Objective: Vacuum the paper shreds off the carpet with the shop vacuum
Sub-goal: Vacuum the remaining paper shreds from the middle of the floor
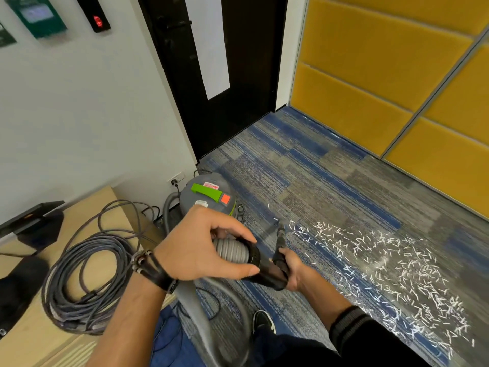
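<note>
A grey shop vacuum (209,197) with a green handle and a red switch stands on the carpet by the wall. My left hand (201,247) grips the ribbed grey hose (231,250) at its black cuff. My right hand (291,268) holds the black nozzle tube (280,238), whose tip points down at the carpet near the left end of the shreds. White paper shreds (397,274) lie scattered in a wide band across the blue and grey carpet (317,176) to the right.
A wooden table (79,348) at the left holds a large coil of grey cable (79,274). A black door (211,75) is ahead, yellow wall panels (383,62) on the right. A wall socket (176,178) sits behind the vacuum. My shoe (263,321) is below the hose.
</note>
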The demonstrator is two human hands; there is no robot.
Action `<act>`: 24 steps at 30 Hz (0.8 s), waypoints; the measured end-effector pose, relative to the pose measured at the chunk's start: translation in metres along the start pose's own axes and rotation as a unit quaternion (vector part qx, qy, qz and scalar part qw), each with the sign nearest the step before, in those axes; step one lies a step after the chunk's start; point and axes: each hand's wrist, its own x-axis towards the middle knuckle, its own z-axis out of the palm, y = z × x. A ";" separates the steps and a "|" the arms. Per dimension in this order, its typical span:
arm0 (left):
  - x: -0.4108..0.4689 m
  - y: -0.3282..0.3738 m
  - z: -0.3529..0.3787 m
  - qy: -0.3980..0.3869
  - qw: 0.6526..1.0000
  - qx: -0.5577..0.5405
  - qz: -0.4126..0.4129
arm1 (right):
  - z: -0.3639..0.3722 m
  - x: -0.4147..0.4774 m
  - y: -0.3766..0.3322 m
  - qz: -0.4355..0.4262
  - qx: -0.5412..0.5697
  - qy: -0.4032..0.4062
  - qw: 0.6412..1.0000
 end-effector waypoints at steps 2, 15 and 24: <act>-0.003 0.000 0.007 -0.013 1.000 -0.011 -0.003 | -0.015 -0.004 0.004 -0.001 0.015 0.008 1.000; -0.015 0.021 0.016 0.003 0.999 0.052 0.017 | -0.009 -0.007 0.005 -0.062 0.038 0.019 0.997; -0.027 0.006 -0.012 0.027 0.998 0.053 0.001 | 0.030 0.025 0.027 -0.043 -0.045 0.030 0.998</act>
